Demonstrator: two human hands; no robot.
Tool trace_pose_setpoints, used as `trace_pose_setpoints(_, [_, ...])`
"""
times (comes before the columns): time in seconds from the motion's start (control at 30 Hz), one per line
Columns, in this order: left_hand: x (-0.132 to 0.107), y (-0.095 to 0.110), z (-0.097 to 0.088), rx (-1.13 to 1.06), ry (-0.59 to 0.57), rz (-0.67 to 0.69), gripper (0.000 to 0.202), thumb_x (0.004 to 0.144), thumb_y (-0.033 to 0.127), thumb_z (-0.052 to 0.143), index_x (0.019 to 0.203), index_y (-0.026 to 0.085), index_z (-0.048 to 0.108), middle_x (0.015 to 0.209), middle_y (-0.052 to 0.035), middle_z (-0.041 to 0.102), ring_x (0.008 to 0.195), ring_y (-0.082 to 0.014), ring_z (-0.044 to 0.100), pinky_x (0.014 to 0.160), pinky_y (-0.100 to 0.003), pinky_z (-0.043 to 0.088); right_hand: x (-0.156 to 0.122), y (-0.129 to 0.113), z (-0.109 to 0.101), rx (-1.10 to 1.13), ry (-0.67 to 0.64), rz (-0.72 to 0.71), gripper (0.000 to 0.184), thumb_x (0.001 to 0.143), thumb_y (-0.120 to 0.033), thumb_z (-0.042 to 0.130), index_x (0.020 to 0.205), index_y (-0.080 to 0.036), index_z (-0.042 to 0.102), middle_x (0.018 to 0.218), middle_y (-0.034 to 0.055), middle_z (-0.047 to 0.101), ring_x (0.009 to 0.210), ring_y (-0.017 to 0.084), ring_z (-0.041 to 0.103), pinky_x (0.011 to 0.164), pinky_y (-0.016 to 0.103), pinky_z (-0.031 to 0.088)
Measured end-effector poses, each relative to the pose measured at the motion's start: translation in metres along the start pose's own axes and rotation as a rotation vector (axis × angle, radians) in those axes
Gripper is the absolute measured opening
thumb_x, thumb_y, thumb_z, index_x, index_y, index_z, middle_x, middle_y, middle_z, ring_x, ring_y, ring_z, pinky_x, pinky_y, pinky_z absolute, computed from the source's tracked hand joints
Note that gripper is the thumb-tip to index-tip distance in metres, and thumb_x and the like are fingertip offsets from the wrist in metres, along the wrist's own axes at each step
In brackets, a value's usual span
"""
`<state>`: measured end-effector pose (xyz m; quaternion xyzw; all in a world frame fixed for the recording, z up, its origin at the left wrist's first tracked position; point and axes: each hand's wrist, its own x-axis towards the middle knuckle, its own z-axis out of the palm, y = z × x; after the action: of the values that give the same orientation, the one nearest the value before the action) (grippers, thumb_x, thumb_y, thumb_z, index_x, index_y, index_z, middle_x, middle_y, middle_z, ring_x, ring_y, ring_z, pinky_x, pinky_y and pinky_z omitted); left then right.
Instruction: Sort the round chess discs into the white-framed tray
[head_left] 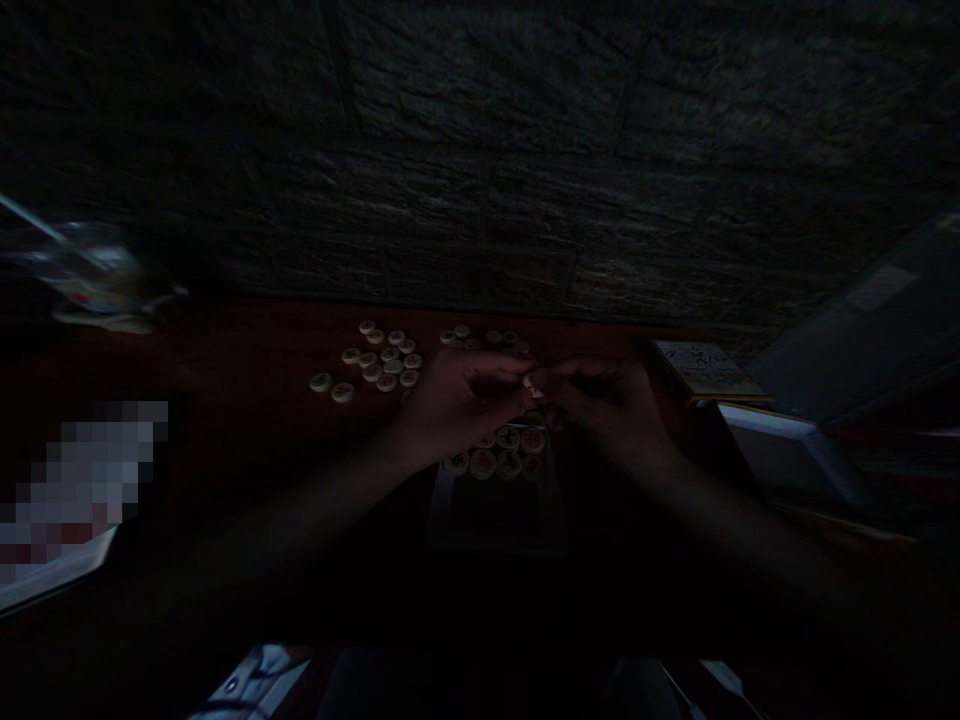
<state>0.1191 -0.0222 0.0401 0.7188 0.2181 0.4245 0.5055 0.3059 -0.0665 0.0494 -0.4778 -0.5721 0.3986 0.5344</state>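
Note:
Between the fingertips of my left hand (pixel 465 400) and my right hand (pixel 611 405) is a small round Chinese chess piece (pixel 534 385), pinched from both sides. Just below the hands lies a shallow tray (pixel 442 515), with rows of chess pieces (pixel 483 463) in its far part, marked with red and dark characters. Beyond my left hand, a loose group of chess pieces (pixel 390 354) is scattered on the table. Several more pieces (pixel 462 331) lie behind the hands, partly hidden by them. The scene is very dark.
A stone-textured wall (pixel 480 180) rises behind the reddish table (pixel 262 350). To the right sit a printed box (pixel 709 370) and an open box part (pixel 780 450). At the far left stands a clear container (pixel 97 275) with a straw; a blurred-out pale item (pixel 82 500) lies nearer.

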Motion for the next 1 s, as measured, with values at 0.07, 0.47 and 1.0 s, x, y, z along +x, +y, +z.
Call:
trace_pose_setpoints(0.07, [0.0005,-0.0016,0.0003,-0.034,0.019,0.005,0.029,0.083,0.024,0.082,0.111,0.015,0.079,0.098,-0.0089,0.083,0.087,-0.0218,0.081,0.079,-0.028,0.067,0.0002,-0.0004,0.0001,0.011,-0.017,0.001,0.030,0.073,-0.048,0.089,0.077,-0.019,0.081,0.066,0.0026,0.074,0.053,0.012,0.063,0.049,0.022,0.050])
trace_pose_setpoints(0.47, [0.0012,0.0005,0.0001,-0.102,0.003,-0.020,0.038,0.080,0.021,0.084,0.117,0.015,0.077,0.102,-0.0092,0.083,0.089,-0.0236,0.081,0.082,-0.032,0.068,0.0001,0.0022,-0.0016,0.076,-0.048,0.020,0.027,0.073,-0.040,0.091,0.086,-0.018,0.082,0.069,0.0016,0.075,0.055,0.011,0.063,0.052,0.022,0.050])
trace_pose_setpoints(1.0, [0.0021,0.0062,-0.0006,-0.139,0.120,-0.121,0.032,0.078,0.026,0.087,0.108,0.018,0.081,0.110,-0.0093,0.082,0.093,-0.0249,0.081,0.081,-0.035,0.069,0.0018,0.0038,-0.0050,0.079,-0.126,-0.060,0.023,0.076,-0.036,0.089,0.093,-0.022,0.083,0.090,0.0053,0.082,0.066,0.014,0.071,0.061,0.027,0.057])
